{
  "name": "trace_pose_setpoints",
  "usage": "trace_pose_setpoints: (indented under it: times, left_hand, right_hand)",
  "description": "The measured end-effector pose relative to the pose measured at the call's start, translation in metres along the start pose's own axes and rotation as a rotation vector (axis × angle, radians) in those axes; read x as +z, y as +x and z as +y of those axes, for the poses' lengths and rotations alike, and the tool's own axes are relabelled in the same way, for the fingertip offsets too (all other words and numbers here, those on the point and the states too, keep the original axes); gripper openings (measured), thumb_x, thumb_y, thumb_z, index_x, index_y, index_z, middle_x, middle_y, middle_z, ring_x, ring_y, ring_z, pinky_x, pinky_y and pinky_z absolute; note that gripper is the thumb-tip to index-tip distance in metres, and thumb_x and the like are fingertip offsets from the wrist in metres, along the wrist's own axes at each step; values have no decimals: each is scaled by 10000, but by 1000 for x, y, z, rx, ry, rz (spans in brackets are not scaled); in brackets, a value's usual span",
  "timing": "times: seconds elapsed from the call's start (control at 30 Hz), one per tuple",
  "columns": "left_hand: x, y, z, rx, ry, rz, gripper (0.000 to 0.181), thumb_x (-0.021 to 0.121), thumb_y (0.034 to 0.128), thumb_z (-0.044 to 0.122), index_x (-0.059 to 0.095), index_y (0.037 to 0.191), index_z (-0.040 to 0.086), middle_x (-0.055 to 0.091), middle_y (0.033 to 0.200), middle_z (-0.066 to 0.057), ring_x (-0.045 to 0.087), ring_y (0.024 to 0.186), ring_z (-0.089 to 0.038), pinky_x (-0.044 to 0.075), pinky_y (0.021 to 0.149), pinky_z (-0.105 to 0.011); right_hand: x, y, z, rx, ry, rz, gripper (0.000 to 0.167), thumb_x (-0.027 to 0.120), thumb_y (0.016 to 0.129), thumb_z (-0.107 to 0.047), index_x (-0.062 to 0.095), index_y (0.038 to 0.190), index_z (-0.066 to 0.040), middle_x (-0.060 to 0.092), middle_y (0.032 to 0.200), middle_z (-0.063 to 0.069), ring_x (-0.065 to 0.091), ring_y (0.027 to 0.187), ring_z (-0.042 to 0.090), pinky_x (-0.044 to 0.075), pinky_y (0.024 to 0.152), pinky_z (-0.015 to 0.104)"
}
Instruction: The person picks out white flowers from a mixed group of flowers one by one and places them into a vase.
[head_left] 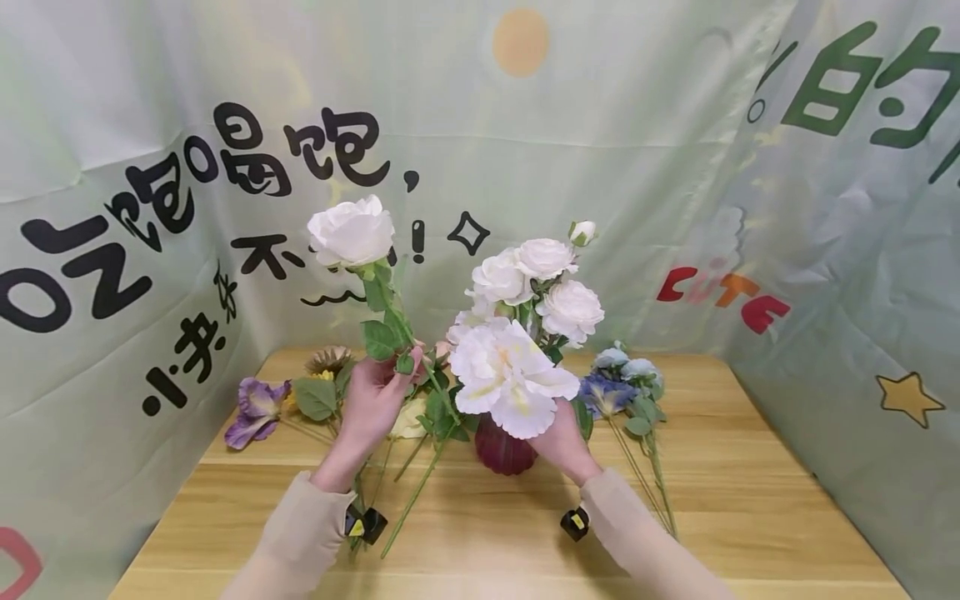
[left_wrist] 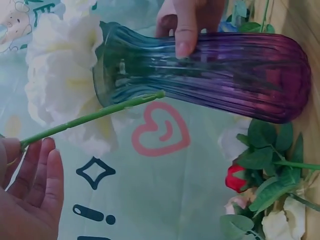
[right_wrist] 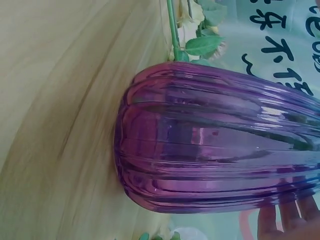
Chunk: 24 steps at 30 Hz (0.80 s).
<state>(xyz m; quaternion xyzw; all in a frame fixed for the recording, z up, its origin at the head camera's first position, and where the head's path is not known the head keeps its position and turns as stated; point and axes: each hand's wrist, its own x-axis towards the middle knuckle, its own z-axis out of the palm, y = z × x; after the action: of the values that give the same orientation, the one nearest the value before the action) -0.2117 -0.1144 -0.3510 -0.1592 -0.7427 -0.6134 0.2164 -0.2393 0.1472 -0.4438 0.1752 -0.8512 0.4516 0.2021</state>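
My left hand (head_left: 375, 398) pinches the green stem of a white rose (head_left: 350, 232), which stands upright left of a ribbed glass vase (head_left: 504, 451). In the left wrist view, the cut end of the stem (left_wrist: 95, 117) shows beside the vase's neck, outside the glass. My right hand (head_left: 561, 443) grips the vase, its thumb lying on the side of the glass. The vase shades from teal at the mouth to purple at the base. It holds several white flowers (head_left: 572, 310), and a large ruffled white bloom (head_left: 513, 379) hangs over the front, hiding the mouth in the head view.
Left on the wooden table (head_left: 675, 567) lie a purple flower (head_left: 255, 412), a brown bloom (head_left: 328, 360) and leafy stems. A red flower (left_wrist: 236, 178) shows in the left wrist view. Blue flowers (head_left: 609, 392) lie to the right. Printed curtains (head_left: 637, 108) enclose the table.
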Motion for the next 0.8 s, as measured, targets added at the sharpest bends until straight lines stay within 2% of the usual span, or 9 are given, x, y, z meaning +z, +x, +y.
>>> trace_pose_setpoints:
  times: [0.13,0.23,0.33,0.5,0.8]
  left_hand:
    - [3,3,6,78,-69,68,195,573,1028,118,643,1099,-49,702,904,-195,686,784,-93,599,762,-239]
    - [4,7,12,165,-114,121,194,565,1026,91,610,1109,-79,708,934,-185,713,807,-127,617,766,-277]
    - [6,12,17,220,-139,151,214,559,1031,101,602,1103,-96,715,959,-206,741,828,-168,629,783,-344]
    - [12,17,21,218,-175,134,212,565,1025,86,587,1105,-109,696,998,-266,753,853,-234,631,805,-364]
    - [28,22,14,136,-158,43,140,582,1015,78,608,1082,-42,688,1012,-220,736,861,-190,625,789,-305]
  right_hand:
    - [0,0,-3,45,-3,-16,514,756,781,32,611,1274,5,706,1198,170,672,1125,343,552,982,519]
    - [-1,-1,-3,70,6,-27,508,746,792,32,607,1280,-2,704,1205,166,671,1130,339,552,988,514]
    - [-1,-1,-4,112,69,-38,553,745,813,30,563,1333,-18,673,1270,159,645,1186,335,534,1025,508]
    - [-1,-2,-2,122,119,-46,618,758,822,17,501,1382,-28,630,1331,162,612,1240,342,511,1055,502]
    - [1,-2,-1,116,109,-35,618,778,791,27,517,1350,-7,635,1308,186,615,1226,361,513,1049,520]
